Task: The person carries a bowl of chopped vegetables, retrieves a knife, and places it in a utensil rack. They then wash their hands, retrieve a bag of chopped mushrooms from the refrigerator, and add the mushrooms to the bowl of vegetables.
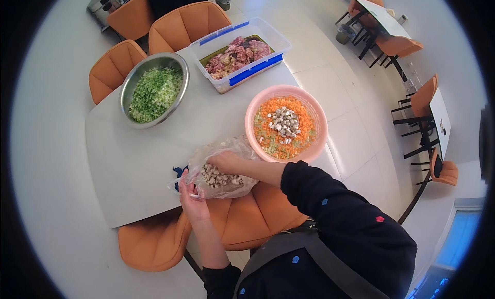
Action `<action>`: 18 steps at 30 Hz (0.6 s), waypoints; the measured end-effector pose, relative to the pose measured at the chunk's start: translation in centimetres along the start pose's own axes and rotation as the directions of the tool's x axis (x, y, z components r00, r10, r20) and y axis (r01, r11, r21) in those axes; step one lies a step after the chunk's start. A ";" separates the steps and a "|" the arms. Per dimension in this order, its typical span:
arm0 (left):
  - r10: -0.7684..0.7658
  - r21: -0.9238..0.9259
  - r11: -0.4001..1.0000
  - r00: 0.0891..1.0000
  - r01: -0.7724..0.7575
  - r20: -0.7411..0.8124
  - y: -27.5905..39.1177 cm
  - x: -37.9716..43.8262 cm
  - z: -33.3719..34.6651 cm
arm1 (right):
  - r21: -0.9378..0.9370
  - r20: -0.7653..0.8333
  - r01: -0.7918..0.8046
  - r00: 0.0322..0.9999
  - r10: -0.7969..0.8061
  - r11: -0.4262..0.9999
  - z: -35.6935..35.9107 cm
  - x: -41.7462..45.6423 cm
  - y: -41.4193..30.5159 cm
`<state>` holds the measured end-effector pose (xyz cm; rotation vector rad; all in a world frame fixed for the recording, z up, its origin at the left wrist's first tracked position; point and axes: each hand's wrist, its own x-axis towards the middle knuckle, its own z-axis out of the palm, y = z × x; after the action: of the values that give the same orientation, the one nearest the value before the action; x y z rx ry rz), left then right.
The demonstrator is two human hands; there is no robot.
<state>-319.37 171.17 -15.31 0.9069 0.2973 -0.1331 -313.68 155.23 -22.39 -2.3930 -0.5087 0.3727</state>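
A clear plastic bag point(245, 187) lies at the near edge of the table, its mouth spread wide. Inside it are pale diced pieces point(218, 178), perhaps mushroom. My left hand point(193, 202) grips the bag's edge on the left side. My right hand point(226, 162) reaches into the bag over the dice; its fingertips are partly hidden, so whether it holds any pieces is unclear. Just right of the bag stands a pink plastic basket point(253, 142) with chopped orange bits, likely carrot point(307, 121), and pale green bits. A heap of similar greyish dice point(285, 122) sits on top.
Across the white table point(127, 175) are a steel bowl point(185, 73) of chopped greens point(154, 94) and a clear, blue-latched plastic box point(280, 42) of minced meat point(239, 55). Dark blue material point(178, 171) lies beside the bag. Orange chairs point(247, 217) line the near and far edges.
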 end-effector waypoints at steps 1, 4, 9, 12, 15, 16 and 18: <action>-0.025 0.012 1.000 1.000 0.025 -0.009 0.2 0.1 0.8 | -0.029 -0.015 -0.005 1.000 0.005 1.000 -0.2 0.0 0.2; -0.069 0.030 0.997 0.998 0.069 -0.006 0.6 0.6 2.1 | -0.031 -0.046 -0.034 0.998 0.032 0.999 -0.6 0.4 -0.3; -0.085 0.007 0.996 0.996 0.085 0.024 0.0 0.9 2.7 | 0.230 -0.155 0.034 0.988 0.002 0.973 -2.1 -0.4 -2.0; -0.093 -0.006 0.996 0.995 0.093 0.030 0.0 1.2 3.1 | 0.389 -0.222 0.124 0.974 -0.037 0.913 -4.0 -1.4 -2.1; -0.069 0.004 0.998 0.998 0.069 0.011 0.1 1.3 4.1 | 0.395 -0.365 0.219 0.929 -0.066 0.892 -6.8 -4.2 -1.4; -0.072 0.006 0.997 0.997 0.072 0.011 0.0 1.4 4.1 | 0.439 -0.292 0.108 0.956 0.028 0.892 -8.2 -5.5 -1.3; -0.080 0.009 0.997 0.997 0.080 0.012 -0.2 1.6 4.1 | 0.401 -0.341 0.090 0.938 0.058 0.912 -9.9 -7.4 0.9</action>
<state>-317.14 167.83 -13.60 0.9027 0.3224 -0.2141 -316.17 145.93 -14.62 -1.9794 -0.2540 0.0344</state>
